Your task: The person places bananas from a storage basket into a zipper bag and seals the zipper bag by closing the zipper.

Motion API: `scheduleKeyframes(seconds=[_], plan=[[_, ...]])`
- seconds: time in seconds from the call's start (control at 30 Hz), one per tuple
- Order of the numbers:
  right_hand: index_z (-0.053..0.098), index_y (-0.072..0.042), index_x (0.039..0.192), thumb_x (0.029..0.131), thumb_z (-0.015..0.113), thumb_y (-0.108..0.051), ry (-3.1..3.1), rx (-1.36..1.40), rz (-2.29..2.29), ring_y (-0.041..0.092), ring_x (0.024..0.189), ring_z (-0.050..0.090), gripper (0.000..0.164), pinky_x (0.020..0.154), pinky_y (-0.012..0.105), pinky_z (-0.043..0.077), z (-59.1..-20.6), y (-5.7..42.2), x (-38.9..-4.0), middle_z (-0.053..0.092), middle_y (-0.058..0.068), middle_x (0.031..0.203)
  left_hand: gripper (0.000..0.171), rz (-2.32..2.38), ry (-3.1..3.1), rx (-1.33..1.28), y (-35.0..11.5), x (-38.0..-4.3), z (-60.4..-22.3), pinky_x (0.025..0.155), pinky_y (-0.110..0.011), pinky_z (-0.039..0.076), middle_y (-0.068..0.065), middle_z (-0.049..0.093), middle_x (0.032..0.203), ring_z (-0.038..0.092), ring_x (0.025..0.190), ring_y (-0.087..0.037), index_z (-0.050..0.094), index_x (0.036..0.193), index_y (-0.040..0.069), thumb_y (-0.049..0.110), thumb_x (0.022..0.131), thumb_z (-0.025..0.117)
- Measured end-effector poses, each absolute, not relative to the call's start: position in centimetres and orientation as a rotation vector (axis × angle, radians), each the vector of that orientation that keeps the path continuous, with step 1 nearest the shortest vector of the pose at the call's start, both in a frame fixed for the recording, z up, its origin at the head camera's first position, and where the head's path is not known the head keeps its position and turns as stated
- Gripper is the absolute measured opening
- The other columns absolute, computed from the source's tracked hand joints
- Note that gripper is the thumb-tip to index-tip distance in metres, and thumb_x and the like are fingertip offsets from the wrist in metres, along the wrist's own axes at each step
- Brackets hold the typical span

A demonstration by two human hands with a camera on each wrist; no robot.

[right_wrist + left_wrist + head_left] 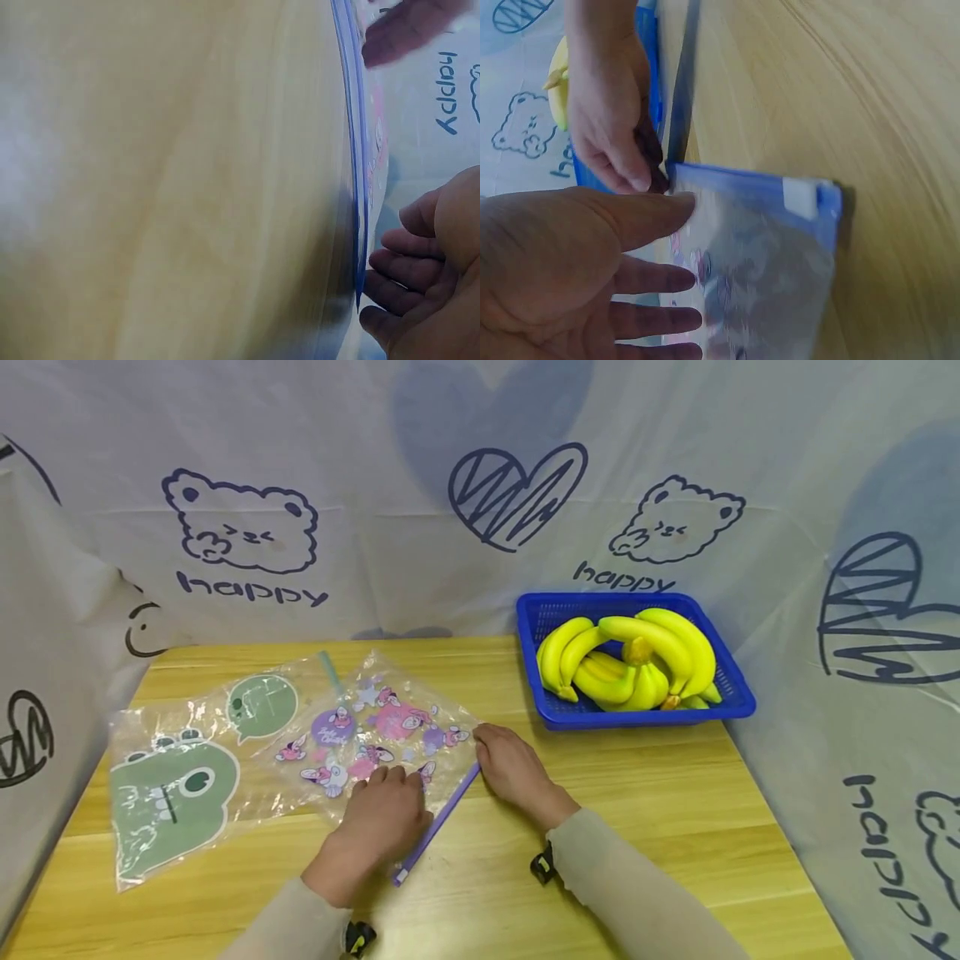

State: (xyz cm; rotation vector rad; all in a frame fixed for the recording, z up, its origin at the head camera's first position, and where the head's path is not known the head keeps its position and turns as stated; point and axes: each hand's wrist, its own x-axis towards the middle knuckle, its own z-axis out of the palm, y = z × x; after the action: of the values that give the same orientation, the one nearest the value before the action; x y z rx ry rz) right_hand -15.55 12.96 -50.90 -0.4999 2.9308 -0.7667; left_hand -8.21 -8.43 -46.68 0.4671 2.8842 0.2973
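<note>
A clear zip bag [450, 810] with pink and purple cartoon prints and a purple slider edge lies flat on the table. My left hand [386, 814] rests over its printed side, fingers nearly straight and thumb [656, 214] close to the zip edge. The white slider [801, 197] sits at the near end of that edge. At the bag's far right corner is my right hand [517, 768], its loosely bent fingers [394, 292] touching or nearly touching the corner. Its thumb stands apart from the fingers in the right wrist view.
A second clear zip bag [176, 793] with a green dinosaur print lies at left, partly overlapping the first bag. At the back right stands a blue basket [637, 718] holding several bananas [652, 652]. White printed cloth [375, 552] hangs around the wooden table [600, 802].
</note>
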Motion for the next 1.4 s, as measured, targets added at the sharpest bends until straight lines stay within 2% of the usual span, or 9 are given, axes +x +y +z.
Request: scheduleKeyframes(seconds=[0.07, 0.17, 0.4, 0.67, 0.9, 1.03, 1.2, 1.3, 1.4], plan=[[0.065, -0.001, 0.137, 0.108, 0.052, -0.017, 2.950, -0.475, -0.790, 0.036, 0.137, 0.058, 0.036, 0.117, 0.049, 0.044, -50.8, 13.0, -15.5, 0.064, 0.017, 0.144, 0.041, 0.273, 2.932, 0.476, -7.6, -8.6, -47.0, 0.087, -0.059, 0.054, -0.018, 0.066, 0.107, 0.061, 0.107, -0.041, 0.068, 0.112, 0.000, 0.038, 0.096, 0.072], [0.065, 0.000, 0.136, 0.105, 0.057, -0.019, 2.998, -0.415, -0.822, 0.037, 0.133, 0.059, 0.037, 0.115, 0.049, 0.045, -50.7, 13.0, -15.0, 0.066, 0.017, 0.141, 0.048, 0.232, 2.943, 0.486, -6.6, -9.3, -47.3, 0.082, -0.055, 0.055, -0.015, 0.065, 0.102, 0.060, 0.098, -0.037, 0.069, 0.110, 0.002, 0.047, 0.093, 0.076], [0.067, 0.001, 0.132, 0.102, 0.063, -0.025, 3.078, -0.271, -0.804, 0.037, 0.121, 0.063, 0.039, 0.107, 0.049, 0.050, -50.6, 13.2, -13.9, 0.070, 0.019, 0.129, 0.057, 0.147, 2.927, 0.475, -4.9, -10.6, -47.6, 0.083, -0.054, 0.053, -0.013, 0.064, 0.101, 0.059, 0.095, -0.034, 0.069, 0.107, 0.005, 0.057, 0.086, 0.080], [0.068, 0.001, 0.128, 0.102, 0.065, -0.028, 3.072, -0.271, -0.808, 0.038, 0.116, 0.065, 0.039, 0.103, 0.051, 0.052, -50.5, 13.2, -13.3, 0.071, 0.020, 0.124, 0.041, 0.130, 2.886, 0.441, -4.6, -11.4, -47.8, 0.092, -0.059, 0.053, -0.016, 0.068, 0.115, 0.061, 0.109, -0.037, 0.072, 0.114, 0.004, 0.040, 0.093, 0.075], [0.068, -0.002, 0.133, 0.101, 0.067, -0.030, 3.073, -0.282, -0.845, 0.038, 0.113, 0.065, 0.042, 0.100, 0.052, 0.052, -50.3, 13.3, -12.8, 0.072, 0.019, 0.121, 0.027, 0.211, 2.871, 0.401, -4.7, -11.7, -47.4, 0.090, -0.062, 0.054, -0.016, 0.069, 0.114, 0.063, 0.107, -0.038, 0.076, 0.112, 0.007, 0.024, 0.094, 0.068], [0.066, -0.002, 0.136, 0.103, 0.065, -0.036, 3.063, -0.271, -0.882, 0.038, 0.119, 0.064, 0.048, 0.104, 0.052, 0.051, -49.8, 13.1, -12.5, 0.071, 0.019, 0.125, 0.024, 0.335, 2.898, 0.389, -5.0, -11.8, -46.3, 0.084, -0.058, 0.056, -0.013, 0.070, 0.105, 0.065, 0.097, -0.035, 0.074, 0.110, 0.006, 0.024, 0.096, 0.066], [0.067, -0.002, 0.133, 0.104, 0.063, -0.045, 3.020, -0.255, -0.950, 0.038, 0.125, 0.064, 0.052, 0.106, 0.053, 0.050, -47.9, 12.4, -12.2, 0.070, 0.017, 0.130, 0.017, 0.501, 2.993, 0.438, -5.6, -11.8, -43.7, 0.071, -0.046, 0.057, -0.008, 0.064, 0.089, 0.062, 0.081, -0.029, 0.070, 0.093, 0.006, 0.023, 0.096, 0.068], [0.071, -0.006, 0.127, 0.103, 0.064, -0.047, 2.984, -0.245, -1.018, 0.034, 0.120, 0.066, 0.048, 0.099, 0.052, 0.054, -46.5, 11.8, -12.0, 0.072, 0.013, 0.125, 0.017, 0.588, 3.036, 0.453, -5.8, -11.8, -42.1, 0.063, -0.040, 0.053, -0.005, 0.059, 0.082, 0.058, 0.074, -0.026, 0.065, 0.085, 0.008, 0.020, 0.096, 0.068], [0.073, -0.010, 0.112, 0.101, 0.065, -0.041, 2.981, -0.254, -1.055, 0.027, 0.102, 0.070, 0.033, 0.085, 0.045, 0.057, -45.0, 11.4, -12.1, 0.074, 0.007, 0.110, 0.016, 0.642, 3.073, 0.468, -6.0, -11.7, -40.4, 0.059, -0.035, 0.047, -0.004, 0.056, 0.078, 0.053, 0.070, -0.023, 0.063, 0.081, 0.009, 0.017, 0.095, 0.066]])
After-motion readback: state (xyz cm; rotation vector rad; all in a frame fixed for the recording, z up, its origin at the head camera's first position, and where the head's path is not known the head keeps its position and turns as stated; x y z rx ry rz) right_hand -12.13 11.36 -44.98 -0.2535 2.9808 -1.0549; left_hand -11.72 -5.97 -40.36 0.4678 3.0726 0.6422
